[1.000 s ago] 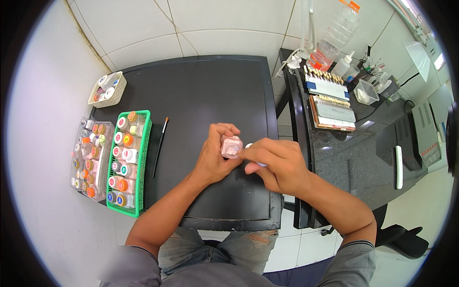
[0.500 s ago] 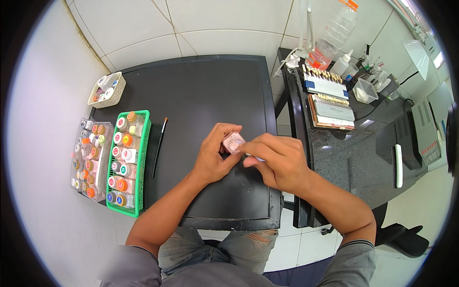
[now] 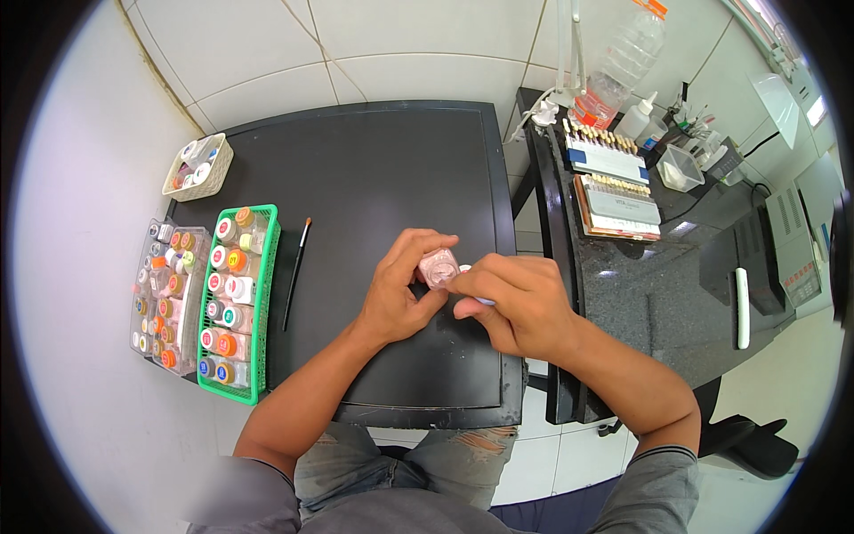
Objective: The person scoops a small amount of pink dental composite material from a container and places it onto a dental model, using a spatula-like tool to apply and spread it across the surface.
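Observation:
Over the black table [image 3: 391, 169], my left hand [image 3: 400, 289] is wrapped round a small clear bottle [image 3: 439, 267] with pale pink contents. The bottle's uncapped mouth is turned toward my right hand. My right hand [image 3: 525, 303] is closed beside it, fingertips at the mouth. A slim pale lilac piece [image 3: 485, 301] shows between the right thumb and fingers; most of it is hidden, so its kind is unclear. Just behind the right fingers peeks a white round cap [image 3: 464, 269] with a red mark.
Left of my hands lies a dark brush [image 3: 297, 271]. Beyond it stand a green basket [image 3: 264, 329] and a clear tray [image 3: 191, 360] of capped bottles, with a cream basket [image 3: 213, 182] behind. On the right-hand counter [image 3: 614, 311] are shade guides [image 3: 614, 166] and a plastic bottle [image 3: 630, 58].
The pink bottle has shifted slightly and turned in my left hand. My right fingers have moved a little, and the white cap and more of the lilac piece now show.

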A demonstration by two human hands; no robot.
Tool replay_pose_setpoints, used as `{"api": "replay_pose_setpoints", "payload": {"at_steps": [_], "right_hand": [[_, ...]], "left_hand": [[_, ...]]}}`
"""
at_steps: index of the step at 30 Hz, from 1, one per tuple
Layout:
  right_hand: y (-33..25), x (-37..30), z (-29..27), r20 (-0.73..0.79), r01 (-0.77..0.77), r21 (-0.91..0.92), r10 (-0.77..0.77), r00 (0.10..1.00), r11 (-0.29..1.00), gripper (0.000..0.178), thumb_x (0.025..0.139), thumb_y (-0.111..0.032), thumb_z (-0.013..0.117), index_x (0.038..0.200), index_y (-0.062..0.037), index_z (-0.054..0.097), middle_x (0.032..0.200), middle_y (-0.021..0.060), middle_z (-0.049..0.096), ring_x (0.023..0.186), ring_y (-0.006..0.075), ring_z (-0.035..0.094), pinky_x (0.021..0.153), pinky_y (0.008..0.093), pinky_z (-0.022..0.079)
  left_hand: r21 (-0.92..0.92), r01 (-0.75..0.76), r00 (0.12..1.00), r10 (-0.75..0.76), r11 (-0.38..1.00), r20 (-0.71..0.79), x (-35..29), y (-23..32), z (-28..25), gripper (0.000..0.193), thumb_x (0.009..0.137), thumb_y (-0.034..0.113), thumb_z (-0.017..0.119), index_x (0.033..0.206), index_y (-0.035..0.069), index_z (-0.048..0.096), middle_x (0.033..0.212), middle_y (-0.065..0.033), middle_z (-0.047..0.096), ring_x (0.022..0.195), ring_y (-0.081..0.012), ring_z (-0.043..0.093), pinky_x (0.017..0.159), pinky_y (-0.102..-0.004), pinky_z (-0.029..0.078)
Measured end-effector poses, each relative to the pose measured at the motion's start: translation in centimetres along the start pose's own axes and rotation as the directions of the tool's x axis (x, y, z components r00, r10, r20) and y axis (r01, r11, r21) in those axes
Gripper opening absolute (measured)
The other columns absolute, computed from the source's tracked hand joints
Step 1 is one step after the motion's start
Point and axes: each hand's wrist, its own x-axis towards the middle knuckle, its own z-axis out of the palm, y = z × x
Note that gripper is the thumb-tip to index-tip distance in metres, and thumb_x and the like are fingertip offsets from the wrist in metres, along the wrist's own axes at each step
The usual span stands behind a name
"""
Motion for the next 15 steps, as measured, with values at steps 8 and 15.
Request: {"api": "replay_pose_setpoints", "payload": {"at_steps": [8,15], "right_hand": [[0.3,-0.1,-0.2,-0.106,-0.005,0.024,0.007,0.994,1.0,0.02,0.103,-0.023,0.086,0.111,-0.0064,0.078,0.09,0.0079,0.068,0.066,0.0296,0.069,0.06,0.0412,0.053],[0.2,0.0,-0.2,-0.07,-0.022,0.016,0.023,0.997,1.0,0.02,0.106,-0.024,0.084,0.112,-0.0053,0.078,0.09,0.0086,0.068,0.066,0.0302,0.069,0.06,0.0411,0.054]], "left_hand": [[-0.004,0.02,1.0,-0.02,1.0,0.005,0.2,1.1,-0.1,0.06,0.092,-0.005,0.083,0.15,0.009,0.073,0.138,-0.0107,0.067,0.11,-0.0204,0.072,0.085,-0.0322,0.058],[-0.011,0.012,1.0,-0.011,1.0,0.013,0.2,1.1,-0.1,0.058,0.094,-0.004,0.083,0.149,0.009,0.073,0.139,-0.0105,0.067,0.11,-0.0206,0.072,0.084,-0.0323,0.059]]}}
